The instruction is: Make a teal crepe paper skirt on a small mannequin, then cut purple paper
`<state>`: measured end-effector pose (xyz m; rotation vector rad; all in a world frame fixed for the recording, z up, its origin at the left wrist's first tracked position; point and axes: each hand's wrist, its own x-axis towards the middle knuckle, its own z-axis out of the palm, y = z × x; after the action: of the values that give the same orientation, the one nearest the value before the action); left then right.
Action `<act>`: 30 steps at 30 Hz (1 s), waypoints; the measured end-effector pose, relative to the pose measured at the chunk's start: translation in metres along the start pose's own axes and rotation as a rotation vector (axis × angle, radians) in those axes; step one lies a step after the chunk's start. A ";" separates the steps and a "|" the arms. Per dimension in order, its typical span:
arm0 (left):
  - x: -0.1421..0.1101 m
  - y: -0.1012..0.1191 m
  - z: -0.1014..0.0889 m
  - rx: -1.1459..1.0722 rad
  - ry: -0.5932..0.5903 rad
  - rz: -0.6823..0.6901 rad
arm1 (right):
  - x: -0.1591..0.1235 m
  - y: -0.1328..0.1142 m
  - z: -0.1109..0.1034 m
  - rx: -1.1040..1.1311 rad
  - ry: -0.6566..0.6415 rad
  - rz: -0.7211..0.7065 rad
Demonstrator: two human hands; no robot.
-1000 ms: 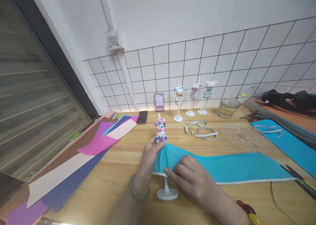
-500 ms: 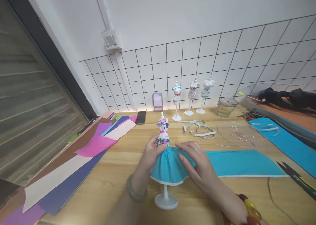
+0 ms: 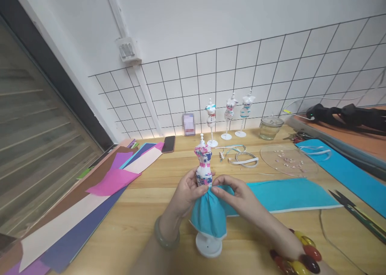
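A small dress-form mannequin [image 3: 204, 166] on a white stand [image 3: 208, 247] is in front of me, its torso covered in pink, white and blue patterned material. My left hand [image 3: 188, 190] is closed round its waist from the left, the thumb pressing the gathered top of a blue strip of fabric [image 3: 209, 214] against it. At the waist's right side, my right hand [image 3: 233, 192] pinches the fabric's upper edge between thumb and forefinger. The fabric hangs in folds like a skirt. Its long free end [image 3: 289, 194], with a white lower edge, stretches right across the table.
Coloured sheets [image 3: 114, 182] lie on the left, near a phone [image 3: 168, 144]. Three more mannequins [image 3: 229, 110] stand by the wall grid, beside a glass [image 3: 271, 128]. Farther right are a clear dish of beads [image 3: 286, 160], scissors [image 3: 356, 210] and a blue sheet [image 3: 346, 172].
My right hand has moved from lying over the skirt to pinching its top edge at the waist. The mannequin has tilted and shifted slightly right, and the folds have drawn narrower.
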<state>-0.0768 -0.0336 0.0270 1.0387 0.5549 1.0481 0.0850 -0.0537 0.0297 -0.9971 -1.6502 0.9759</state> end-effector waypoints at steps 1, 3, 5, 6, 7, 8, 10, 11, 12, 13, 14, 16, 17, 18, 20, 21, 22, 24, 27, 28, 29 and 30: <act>0.000 0.000 0.001 0.001 -0.012 0.000 | 0.000 -0.001 0.000 -0.009 0.009 -0.011; 0.000 0.000 0.002 0.008 -0.025 0.008 | -0.001 -0.003 -0.001 -0.029 0.024 -0.027; 0.001 0.000 0.003 0.023 -0.026 0.025 | -0.001 -0.005 -0.001 -0.044 0.032 -0.035; 0.001 0.000 0.004 0.033 -0.025 0.034 | -0.002 -0.005 -0.002 -0.050 0.034 -0.039; 0.002 0.000 0.004 0.041 -0.021 0.044 | -0.002 -0.006 -0.002 -0.059 0.034 -0.044; 0.002 0.000 0.004 0.046 -0.014 0.056 | -0.002 -0.006 -0.003 -0.070 0.034 -0.049; 0.003 -0.001 0.002 0.040 0.003 0.078 | -0.002 -0.007 -0.003 -0.103 0.033 -0.060; 0.003 -0.001 0.001 0.033 0.008 0.085 | -0.003 -0.007 -0.003 -0.120 0.033 -0.066; 0.003 -0.002 -0.001 0.029 0.007 0.087 | -0.003 -0.007 -0.003 -0.135 0.033 -0.072; 0.003 -0.002 -0.003 0.027 0.002 0.084 | -0.003 -0.007 -0.002 -0.146 0.036 -0.079; 0.004 -0.003 -0.004 0.031 -0.006 0.077 | -0.004 -0.007 -0.002 -0.155 0.040 -0.087; 0.004 -0.004 -0.006 0.046 -0.020 0.064 | -0.004 -0.006 -0.002 -0.173 0.050 -0.104; 0.004 -0.004 -0.006 0.052 -0.024 0.061 | -0.004 -0.005 -0.002 -0.187 0.054 -0.113; 0.004 -0.004 -0.006 0.057 -0.029 0.060 | -0.004 -0.004 -0.002 -0.206 0.060 -0.122; 0.004 -0.003 -0.005 0.066 -0.042 0.069 | -0.004 -0.002 -0.002 -0.249 0.076 -0.135; 0.004 -0.002 -0.004 0.076 -0.049 0.081 | -0.004 -0.001 -0.002 -0.267 0.085 -0.139; 0.004 -0.001 -0.003 0.087 -0.053 0.092 | -0.004 0.000 -0.002 -0.282 0.093 -0.141; 0.003 0.000 -0.002 0.110 -0.061 0.107 | -0.005 0.002 -0.002 -0.305 0.107 -0.146; 0.002 0.000 -0.001 0.114 -0.064 0.108 | -0.006 0.002 -0.002 -0.319 0.108 -0.146; 0.001 0.001 -0.001 0.108 -0.056 0.113 | -0.006 0.001 -0.002 -0.321 0.107 -0.146; 0.001 0.001 -0.001 0.103 -0.042 0.119 | -0.006 0.001 -0.002 -0.322 0.108 -0.146; 0.001 0.001 -0.001 0.098 -0.025 0.127 | -0.007 0.001 -0.001 -0.325 0.112 -0.147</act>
<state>-0.0777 -0.0326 0.0278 1.1846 0.5298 1.1267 0.0880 -0.0592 0.0271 -1.1034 -1.7937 0.5546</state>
